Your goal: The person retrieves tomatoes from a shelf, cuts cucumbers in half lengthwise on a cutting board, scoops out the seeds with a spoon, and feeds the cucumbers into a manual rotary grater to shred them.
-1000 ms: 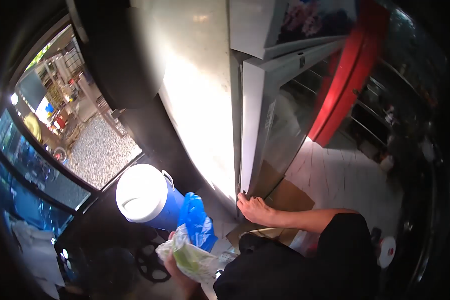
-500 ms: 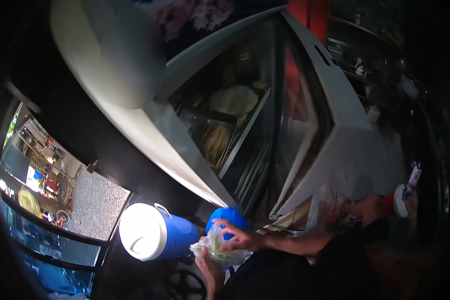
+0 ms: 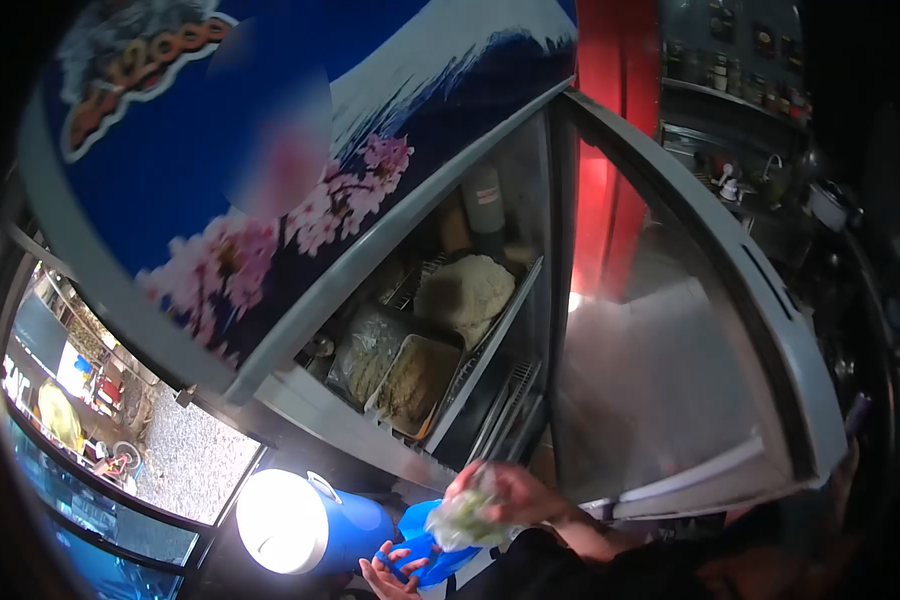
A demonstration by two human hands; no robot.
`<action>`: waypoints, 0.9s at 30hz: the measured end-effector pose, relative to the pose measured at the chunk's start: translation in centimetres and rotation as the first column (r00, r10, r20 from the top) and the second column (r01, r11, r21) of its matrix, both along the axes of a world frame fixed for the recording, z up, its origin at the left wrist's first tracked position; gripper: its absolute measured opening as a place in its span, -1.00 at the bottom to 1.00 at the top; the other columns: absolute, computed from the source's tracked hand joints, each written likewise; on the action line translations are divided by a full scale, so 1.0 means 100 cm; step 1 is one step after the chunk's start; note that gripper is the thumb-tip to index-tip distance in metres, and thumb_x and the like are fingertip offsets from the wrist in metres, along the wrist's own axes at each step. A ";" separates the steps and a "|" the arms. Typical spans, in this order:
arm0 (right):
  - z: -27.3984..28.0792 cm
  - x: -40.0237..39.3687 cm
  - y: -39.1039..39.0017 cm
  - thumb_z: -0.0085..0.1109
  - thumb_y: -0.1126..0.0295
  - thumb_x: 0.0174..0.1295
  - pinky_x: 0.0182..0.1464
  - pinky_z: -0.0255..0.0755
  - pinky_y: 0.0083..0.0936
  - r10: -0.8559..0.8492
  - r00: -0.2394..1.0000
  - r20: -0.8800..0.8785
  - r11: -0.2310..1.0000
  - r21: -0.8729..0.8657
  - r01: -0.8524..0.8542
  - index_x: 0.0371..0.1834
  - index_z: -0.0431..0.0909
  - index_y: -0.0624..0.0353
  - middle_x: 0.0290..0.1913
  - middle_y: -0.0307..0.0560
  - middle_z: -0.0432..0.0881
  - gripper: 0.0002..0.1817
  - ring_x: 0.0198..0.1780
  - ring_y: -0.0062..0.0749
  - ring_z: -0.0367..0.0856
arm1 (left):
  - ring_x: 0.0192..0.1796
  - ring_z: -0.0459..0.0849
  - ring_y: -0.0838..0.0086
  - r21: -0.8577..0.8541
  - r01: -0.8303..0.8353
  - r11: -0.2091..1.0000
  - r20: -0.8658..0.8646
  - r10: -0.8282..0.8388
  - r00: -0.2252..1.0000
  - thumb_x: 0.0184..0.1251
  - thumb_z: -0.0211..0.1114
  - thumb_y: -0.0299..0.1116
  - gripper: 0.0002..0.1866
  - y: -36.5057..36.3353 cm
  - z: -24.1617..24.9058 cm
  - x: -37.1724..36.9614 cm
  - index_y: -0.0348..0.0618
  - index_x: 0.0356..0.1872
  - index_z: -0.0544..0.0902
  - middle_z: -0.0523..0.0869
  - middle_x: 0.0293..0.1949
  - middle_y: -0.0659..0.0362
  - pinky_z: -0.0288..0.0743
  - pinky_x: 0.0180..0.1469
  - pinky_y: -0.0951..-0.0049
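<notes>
My right hand (image 3: 518,496) is closed around a clear plastic bag (image 3: 462,520) with something green inside. Just below and to its left is my left hand (image 3: 395,574), palm turned up and fingers spread. Those fingers overlap a blue plastic bag (image 3: 432,568), which hangs beneath the clear one. Ahead of me is a refrigerator with its glass door (image 3: 660,370) swung wide. On its shelf sit a metal tray of brownish food (image 3: 420,385), a clear bag of pale food (image 3: 365,355) and a large pale bundle (image 3: 465,295).
A blue cooler jug with a white lid (image 3: 282,522) stands left of my hands. The refrigerator's side panel (image 3: 270,120) bears a mountain and blossom print. Behind the door is a red post (image 3: 618,150), with kitchen shelves (image 3: 735,90) at the far right.
The refrigerator door stands wider. My right hand has lifted the clear bag up and right, away from my left hand, whose fingers have opened. The view has tilted upward.
</notes>
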State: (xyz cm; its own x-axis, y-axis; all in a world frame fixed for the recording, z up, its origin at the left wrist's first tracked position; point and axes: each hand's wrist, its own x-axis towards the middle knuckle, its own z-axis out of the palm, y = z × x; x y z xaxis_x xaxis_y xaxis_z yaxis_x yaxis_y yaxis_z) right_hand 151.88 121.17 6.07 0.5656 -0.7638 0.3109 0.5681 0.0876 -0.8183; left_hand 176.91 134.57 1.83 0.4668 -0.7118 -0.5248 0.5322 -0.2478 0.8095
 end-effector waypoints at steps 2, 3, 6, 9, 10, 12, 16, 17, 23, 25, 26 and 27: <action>-0.011 0.002 -0.009 0.27 0.42 0.22 0.28 0.45 -0.33 -0.323 0.884 0.338 0.946 0.109 0.304 0.20 0.42 0.18 0.15 -0.06 0.56 -0.54 0.26 -0.31 0.54 | -0.25 0.62 0.46 0.030 -0.030 0.999 0.029 0.029 0.999 0.41 -0.03 0.42 -0.19 -0.001 -0.010 0.003 -0.09 0.34 0.50 0.69 -0.14 0.25 0.43 -0.21 0.44; -0.015 0.001 -0.021 0.21 0.48 0.21 0.27 0.45 -0.33 -0.390 0.835 0.388 0.917 0.077 0.392 0.20 0.42 0.17 0.14 -0.07 0.55 -0.55 0.24 -0.33 0.54 | -0.25 0.61 0.46 0.047 -0.045 0.998 0.042 0.043 0.998 0.42 -0.02 0.41 -0.19 -0.001 -0.016 0.006 -0.10 0.33 0.50 0.69 -0.15 0.25 0.42 -0.20 0.44; 0.036 0.016 -0.072 0.08 0.55 0.18 0.21 0.44 -0.37 -0.713 0.671 0.203 0.689 0.022 0.725 0.22 0.41 0.14 0.11 -0.08 0.55 -0.53 0.17 -0.37 0.54 | -0.29 0.60 0.46 0.124 -0.090 0.988 0.069 0.082 0.994 0.45 -0.02 0.37 -0.23 -0.002 -0.006 0.007 -0.10 0.33 0.50 0.68 -0.21 0.27 0.40 -0.23 0.46; 0.103 0.052 -0.143 0.23 0.32 0.25 0.23 0.44 -0.33 -0.627 0.779 0.017 0.747 -0.270 0.608 0.23 0.41 0.17 0.09 0.01 0.57 -0.51 0.17 -0.22 0.56 | -0.29 0.61 0.45 0.112 -0.076 0.991 0.060 0.069 0.996 0.49 -0.04 0.31 -0.25 0.001 -0.011 0.021 -0.16 0.34 0.46 0.67 -0.23 0.28 0.41 -0.23 0.44; 0.107 0.080 -0.177 0.27 0.38 0.25 0.27 0.40 -0.41 -0.704 0.709 -0.042 0.650 -0.440 0.620 0.23 0.43 0.20 0.05 0.01 0.55 -0.52 0.15 -0.33 0.53 | -0.30 0.62 0.46 0.104 -0.123 0.987 0.085 0.115 0.990 0.50 -0.04 0.30 -0.26 0.001 -0.010 0.021 -0.17 0.35 0.45 0.67 -0.23 0.27 0.41 -0.25 0.46; 0.121 0.121 -0.233 0.24 0.35 0.25 0.29 0.40 -0.29 -0.701 0.530 -0.477 0.683 -0.664 0.306 0.20 0.48 0.20 0.10 0.14 0.57 -0.55 0.21 -0.10 0.54 | -0.30 0.62 0.48 0.084 -0.219 0.972 0.131 0.207 0.970 0.52 -0.03 0.27 -0.27 0.001 -0.006 0.016 -0.20 0.36 0.43 0.66 -0.23 0.26 0.41 -0.28 0.48; 0.106 0.192 -0.318 0.25 0.31 0.24 0.24 0.43 -0.25 -0.705 0.211 -0.677 0.685 -0.727 -0.044 0.17 0.52 0.19 0.06 0.12 0.61 -0.57 0.16 -0.09 0.57 | -0.36 0.58 0.50 0.038 -0.259 0.965 0.148 0.251 0.957 0.53 0.00 0.23 -0.29 0.002 0.006 0.014 -0.20 0.37 0.42 0.63 -0.25 0.26 0.37 -0.34 0.55; 0.098 0.199 -0.328 0.25 0.31 0.24 0.23 0.44 -0.24 -0.701 0.165 -0.694 0.691 -0.718 -0.084 0.16 0.53 0.18 0.05 0.12 0.62 -0.58 0.15 -0.09 0.58 | -0.37 0.56 0.51 0.030 -0.291 0.956 0.147 0.284 0.948 0.53 0.01 0.22 -0.29 0.002 0.000 0.016 -0.20 0.38 0.41 0.61 -0.25 0.26 0.36 -0.36 0.57; 0.073 0.205 -0.354 0.27 0.25 0.24 0.15 0.49 -0.19 -0.696 0.083 -0.714 0.693 -0.697 -0.182 0.11 0.59 0.17 -0.01 0.09 0.67 -0.60 0.08 -0.07 0.64 | -0.42 0.50 0.51 0.028 -0.302 0.953 -0.019 0.303 0.953 0.54 0.05 0.14 -0.43 0.005 -0.017 0.038 -0.07 0.30 0.36 0.56 -0.28 0.26 0.30 -0.57 0.56; 0.070 0.199 -0.354 0.27 0.23 0.24 0.12 0.50 -0.17 -0.709 0.095 -0.698 0.676 -0.712 -0.188 0.09 0.62 0.16 -0.03 0.08 0.69 -0.61 0.05 -0.07 0.66 | -0.42 0.51 0.50 0.042 -0.268 0.962 -0.010 0.269 0.963 0.55 0.03 0.15 -0.42 0.006 -0.022 0.036 -0.08 0.32 0.36 0.57 -0.28 0.25 0.30 -0.58 0.55; 0.075 0.190 -0.348 0.28 0.23 0.24 0.11 0.51 -0.16 -0.723 0.102 -0.683 0.662 -0.727 -0.182 0.08 0.63 0.16 -0.04 0.07 0.70 -0.61 0.04 -0.07 0.66 | -0.42 0.51 0.49 0.054 -0.246 0.968 -0.005 0.246 0.969 0.55 0.03 0.15 -0.41 0.007 -0.025 0.036 -0.09 0.33 0.36 0.57 -0.28 0.25 0.30 -0.58 0.54; 0.088 0.174 -0.334 0.28 0.22 0.24 0.10 0.52 -0.15 -0.754 0.123 -0.646 0.624 -0.762 -0.175 0.07 0.64 0.15 -0.05 0.07 0.71 -0.62 0.03 -0.07 0.67 | -0.40 0.54 0.43 0.094 -0.222 0.971 0.031 0.220 0.975 0.57 0.00 0.16 -0.39 0.005 -0.028 0.037 -0.12 0.33 0.37 0.59 -0.27 0.20 0.39 -0.50 0.49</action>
State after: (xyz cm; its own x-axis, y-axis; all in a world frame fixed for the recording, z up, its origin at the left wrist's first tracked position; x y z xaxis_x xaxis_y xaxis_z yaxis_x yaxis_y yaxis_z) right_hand 169.25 87.74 14.83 0.5072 -0.8385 0.1994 -0.7448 -0.5428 -0.3880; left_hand 180.63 135.04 -1.00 0.6183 -0.5364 -0.5745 0.5659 -0.2035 0.7990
